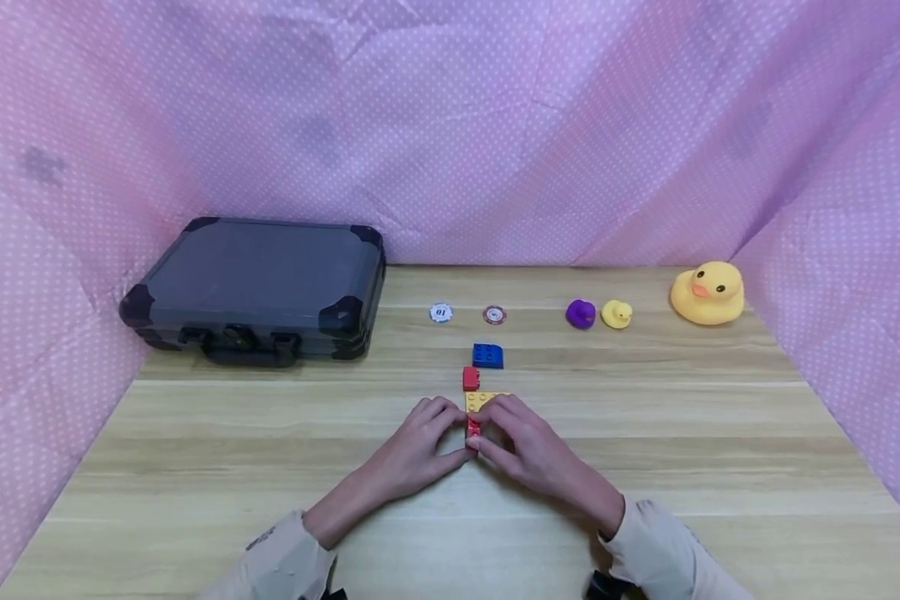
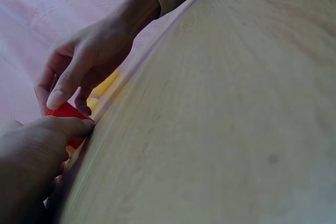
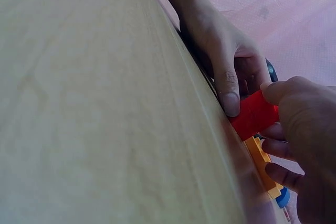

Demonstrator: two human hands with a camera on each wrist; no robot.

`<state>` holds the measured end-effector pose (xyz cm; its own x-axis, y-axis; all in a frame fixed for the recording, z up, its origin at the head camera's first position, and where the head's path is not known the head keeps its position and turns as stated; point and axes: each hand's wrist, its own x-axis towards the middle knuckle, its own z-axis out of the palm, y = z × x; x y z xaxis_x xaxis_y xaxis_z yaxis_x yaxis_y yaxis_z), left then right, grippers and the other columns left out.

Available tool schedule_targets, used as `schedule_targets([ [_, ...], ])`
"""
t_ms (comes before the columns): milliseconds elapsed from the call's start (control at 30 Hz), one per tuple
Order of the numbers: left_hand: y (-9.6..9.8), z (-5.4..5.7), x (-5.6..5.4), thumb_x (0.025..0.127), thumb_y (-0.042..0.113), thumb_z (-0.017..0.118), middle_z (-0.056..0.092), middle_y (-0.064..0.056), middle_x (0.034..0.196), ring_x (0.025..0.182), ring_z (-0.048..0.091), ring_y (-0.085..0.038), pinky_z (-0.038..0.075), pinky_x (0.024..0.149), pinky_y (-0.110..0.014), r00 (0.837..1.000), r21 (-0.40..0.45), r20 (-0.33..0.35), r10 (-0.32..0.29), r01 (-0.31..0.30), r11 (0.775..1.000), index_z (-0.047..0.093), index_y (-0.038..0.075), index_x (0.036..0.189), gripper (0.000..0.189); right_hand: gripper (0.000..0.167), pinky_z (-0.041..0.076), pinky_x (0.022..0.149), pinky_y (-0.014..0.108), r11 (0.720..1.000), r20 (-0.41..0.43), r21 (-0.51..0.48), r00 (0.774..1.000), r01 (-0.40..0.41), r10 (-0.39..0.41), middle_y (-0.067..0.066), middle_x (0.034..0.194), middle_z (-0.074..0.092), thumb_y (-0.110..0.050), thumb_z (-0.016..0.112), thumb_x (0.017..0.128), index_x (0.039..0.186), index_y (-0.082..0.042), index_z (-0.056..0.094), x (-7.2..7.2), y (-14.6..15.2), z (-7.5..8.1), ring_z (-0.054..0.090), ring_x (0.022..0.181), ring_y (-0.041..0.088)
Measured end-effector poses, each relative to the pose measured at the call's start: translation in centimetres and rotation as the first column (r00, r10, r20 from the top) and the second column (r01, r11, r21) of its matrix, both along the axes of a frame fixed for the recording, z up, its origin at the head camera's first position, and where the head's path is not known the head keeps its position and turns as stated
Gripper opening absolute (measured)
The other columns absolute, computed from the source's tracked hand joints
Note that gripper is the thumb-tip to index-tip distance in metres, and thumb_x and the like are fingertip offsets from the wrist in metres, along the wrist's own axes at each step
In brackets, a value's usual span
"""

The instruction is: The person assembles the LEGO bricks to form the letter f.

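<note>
In front of the person, a red building brick is between both hands. The left hand grips it from the left, its thumb low at the near end. From the other side the right hand pinches the red brick, with its thumb on the upper part. Fingers hide much of the brick. Right behind it lies a yellow studded brick, partly covered by the right fingers. Farther back are a smaller red brick on its side and a blue brick.
A dark grey case stands at the back left of the wooden table. A white chip and a red-rimmed chip lie behind the bricks. Rightward stand a purple duck, a small yellow duck and a large yellow duck.
</note>
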<state>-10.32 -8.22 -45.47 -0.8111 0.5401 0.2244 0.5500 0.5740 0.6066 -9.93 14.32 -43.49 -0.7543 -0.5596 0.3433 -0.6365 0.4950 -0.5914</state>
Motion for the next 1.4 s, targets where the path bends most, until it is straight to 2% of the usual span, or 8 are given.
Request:
schedule_targets([
  [500,0.1,0.2,0.1,0.095,0.035,0.078,0.061,0.006,0.118,0.107,0.051,-0.013,0.05,0.09,-0.035,0.999,0.002,0.031,0.013,-0.013,1.0,0.068,0.015,0.123,0.035,0.023,0.053,0.086,0.032,0.999,-0.004,0.034,1.0,-0.002,0.002,-0.004,0.115,0.063,-0.021,0.075,0.097,0.117,-0.012,0.069,0.0,0.1,0.1,0.058,0.102,0.012],
  [900,0.1,0.3,0.2,0.096,0.033,0.077,0.06,0.005,0.116,0.103,0.049,-0.012,0.048,0.086,-0.034,1.0,0.028,0.018,0.009,-0.01,1.0,0.068,0.015,0.12,0.031,0.028,0.053,0.093,0.038,0.995,-0.008,0.094,1.0,0.023,-0.022,-0.001,0.119,0.066,-0.024,0.075,0.098,0.123,-0.012,0.068,0.1,0.0,0.6,0.058,0.11,0.015],
  [1233,0.0,0.3,0.2,0.096,0.034,0.077,0.06,0.005,0.117,0.105,0.049,-0.013,0.048,0.087,-0.034,1.0,0.024,0.02,0.01,-0.011,1.0,0.068,0.016,0.122,0.033,0.031,0.053,0.092,0.036,0.997,0.019,0.077,1.0,0.007,-0.008,-0.004,0.121,0.065,-0.025,0.075,0.097,0.126,-0.015,0.07,-0.1,0.4,1.0,0.055,0.111,0.013],
  [1400,0.1,0.2,0.1,0.096,0.037,0.076,0.059,0.006,0.118,0.106,0.049,-0.012,0.049,0.088,-0.033,0.999,0.016,0.04,0.019,-0.019,1.0,0.067,0.017,0.124,0.035,0.028,0.053,0.093,0.038,0.999,0.016,0.029,0.999,0.035,-0.035,-0.002,0.119,0.067,-0.022,0.076,0.097,0.123,-0.012,0.07,-1.1,1.3,1.1,0.055,0.113,0.013],
])
